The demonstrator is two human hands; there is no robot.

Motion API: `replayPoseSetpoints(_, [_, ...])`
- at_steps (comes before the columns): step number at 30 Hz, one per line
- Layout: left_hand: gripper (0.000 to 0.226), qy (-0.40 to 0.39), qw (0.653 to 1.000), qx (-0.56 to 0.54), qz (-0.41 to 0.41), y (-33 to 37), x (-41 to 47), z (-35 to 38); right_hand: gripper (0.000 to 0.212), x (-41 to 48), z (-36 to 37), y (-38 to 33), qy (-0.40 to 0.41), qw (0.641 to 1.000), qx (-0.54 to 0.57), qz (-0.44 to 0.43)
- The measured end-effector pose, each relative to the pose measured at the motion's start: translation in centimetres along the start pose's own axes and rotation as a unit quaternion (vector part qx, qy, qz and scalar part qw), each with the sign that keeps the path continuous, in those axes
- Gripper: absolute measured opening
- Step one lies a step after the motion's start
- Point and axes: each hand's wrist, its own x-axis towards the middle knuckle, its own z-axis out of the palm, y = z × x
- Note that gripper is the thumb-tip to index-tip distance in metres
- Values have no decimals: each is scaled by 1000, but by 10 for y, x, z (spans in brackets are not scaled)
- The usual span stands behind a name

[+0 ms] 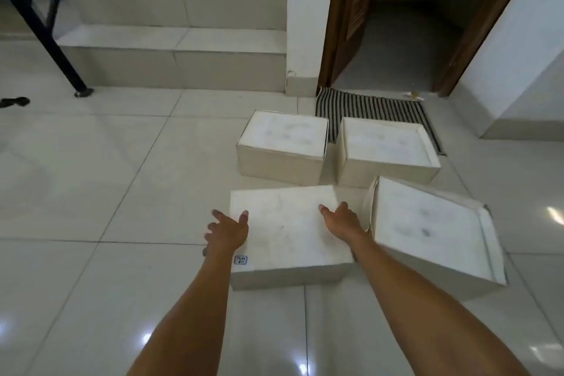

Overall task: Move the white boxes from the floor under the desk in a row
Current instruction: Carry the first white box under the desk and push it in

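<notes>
- both hands reach down to the nearest white box (290, 232), which lies flat on the tiled floor (91, 192).
- the left hand (229, 230) sits at the box's left edge, fingers spread wide, thumb on the top face and the other fingers down past the side.
- the right hand (341, 221) sits at the box's right edge, thumb on top, its fingers hidden down the side; whether it grips cannot be told.
- just right of the right hand a tilted white box (433, 235) lies skewed, its near corner just beside the held box.
- beyond the hands two more white boxes stand side by side: the far left box (283, 143) and the far right box (387, 146), close but apart.
- the far right box overlaps a striped mat (366, 108) at an open doorway.
- far to the left of the left hand a black metal leg (45, 33) slants to the floor before steps (171, 49).
</notes>
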Motion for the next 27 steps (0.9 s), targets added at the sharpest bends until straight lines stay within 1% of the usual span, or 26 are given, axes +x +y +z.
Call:
replayPoseSetpoints(3, [86,-37,997,-69,-10,-9,11,11,87,5,10,12,-11,998,39,42])
replayPoseSetpoints(5, [81,-38,993,-111,-7,-13,17,16,86,8,14,19,-12,997,66,46])
replayPoseSetpoints(7, [77,-26,993,-118,0,-12,20,17,79,9,14,19,1,996,83,44])
replayPoseSetpoints(9, [79,-33,992,-122,-6,-8,22,13,76,9,12,17,10,994,95,47])
replayPoseSetpoints(13, [84,-43,991,-127,-16,5,22,2,80,2,9,14,3,989,132,66])
replayPoseSetpoints(16, [87,-50,991,-126,-16,20,13,-13,77,-6,-2,7,8,986,152,73])
replayPoseSetpoints(21, [87,-37,990,-133,31,60,-21,-45,72,-35,-50,-20,26,981,181,70])
replayPoseSetpoints(25, [91,-55,986,-126,94,115,-68,-68,84,-79,-117,-30,66,971,218,76])
replayPoseSetpoints(27, [94,-66,983,-115,127,146,-100,-74,84,-107,-157,-25,95,964,235,82])
